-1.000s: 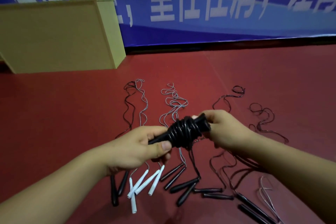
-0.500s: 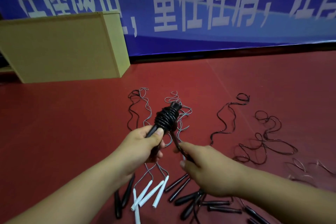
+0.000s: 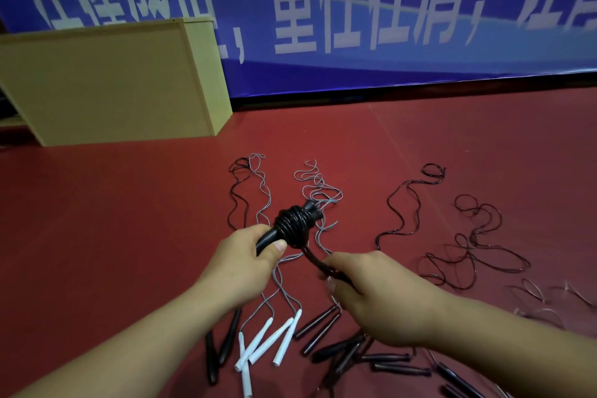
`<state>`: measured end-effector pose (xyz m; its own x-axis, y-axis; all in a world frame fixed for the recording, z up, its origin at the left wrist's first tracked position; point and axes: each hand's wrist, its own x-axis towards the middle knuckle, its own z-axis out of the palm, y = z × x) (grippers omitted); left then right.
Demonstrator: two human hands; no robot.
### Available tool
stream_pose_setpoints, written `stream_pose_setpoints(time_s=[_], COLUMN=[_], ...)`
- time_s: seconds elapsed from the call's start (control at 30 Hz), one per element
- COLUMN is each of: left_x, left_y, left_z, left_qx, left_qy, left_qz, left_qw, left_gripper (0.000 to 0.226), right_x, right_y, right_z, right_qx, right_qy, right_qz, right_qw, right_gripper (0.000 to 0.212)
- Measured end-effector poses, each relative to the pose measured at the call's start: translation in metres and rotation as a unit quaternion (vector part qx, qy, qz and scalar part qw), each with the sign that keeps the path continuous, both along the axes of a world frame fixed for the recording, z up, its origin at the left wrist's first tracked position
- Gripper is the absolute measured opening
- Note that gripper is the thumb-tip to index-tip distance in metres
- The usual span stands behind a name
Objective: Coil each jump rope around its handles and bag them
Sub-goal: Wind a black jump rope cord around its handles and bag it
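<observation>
Two hands: both were raised above the red floor (image 3: pixel 113 220), each clamped on part of one black jump rope.
Left hand (image 3: pixel 240 265): fingers and thumb were curled round the lower end of the black handles (image 3: pixel 269 237), which pointed up and away from the person.
Coil (image 3: pixel 292 223): black cord was wound in tight turns round the upper part of the handles, just beyond the left thumb.
Right hand (image 3: pixel 378 297): fingers pinched the loose cord tail (image 3: pixel 313 258), which ran from the coil down to this hand.
Other ropes: white handles (image 3: pixel 268 341) with grey cords and more black handles (image 3: pixel 336 349) lay uncoiled on the floor below the hands.
Background: a yellow box (image 3: pixel 106 81) stood against a blue banner (image 3: pixel 387 26).
</observation>
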<state>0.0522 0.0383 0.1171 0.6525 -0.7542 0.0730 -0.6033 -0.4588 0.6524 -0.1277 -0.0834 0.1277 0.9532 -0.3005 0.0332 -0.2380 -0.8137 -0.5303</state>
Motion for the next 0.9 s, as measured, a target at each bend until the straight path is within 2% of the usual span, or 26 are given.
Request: stream_pose_setpoints(time_s=[0.23,0.4,0.5,0.57,0.8,0.9], left_x=[0.003,0.002,-0.004,-0.008,-0.024,-0.029], left_y=[0.003,0.005,0.006,0.007,0.007,0.008], left_z=[0.001,0.003,0.009,0.013,0.022,0.025], left_qx=[0.073,0.151,0.163,0.173,0.202,0.213], left_qy=[-0.064,-0.077,-0.049,-0.041,-0.008,0.049], left_qz=[-0.017,-0.128,-0.235,-0.282,-0.338,-0.369], left_qw=[0.995,0.977,0.957,0.943,0.919,0.903], left_gripper=[0.007,0.011,0.006,0.007,0.001,0.014], right_x=[-0.002,-0.007,-0.009,-0.011,-0.011,-0.009], right_y=[-0.013,-0.017,-0.021,-0.023,-0.032,-0.036], right_z=[0.006,0.011,0.019,0.024,0.025,0.021], right_qx=[-0.035,-0.085,-0.15,-0.158,-0.142,-0.115], right_qy=[-0.015,-0.023,-0.044,-0.058,-0.088,-0.09], right_qz=[-0.035,-0.05,-0.051,-0.057,-0.076,-0.011], right_qw=[0.999,0.995,0.986,0.984,0.983,0.989], right_gripper=[0.019,0.016,0.017,0.021,0.052,0.041])
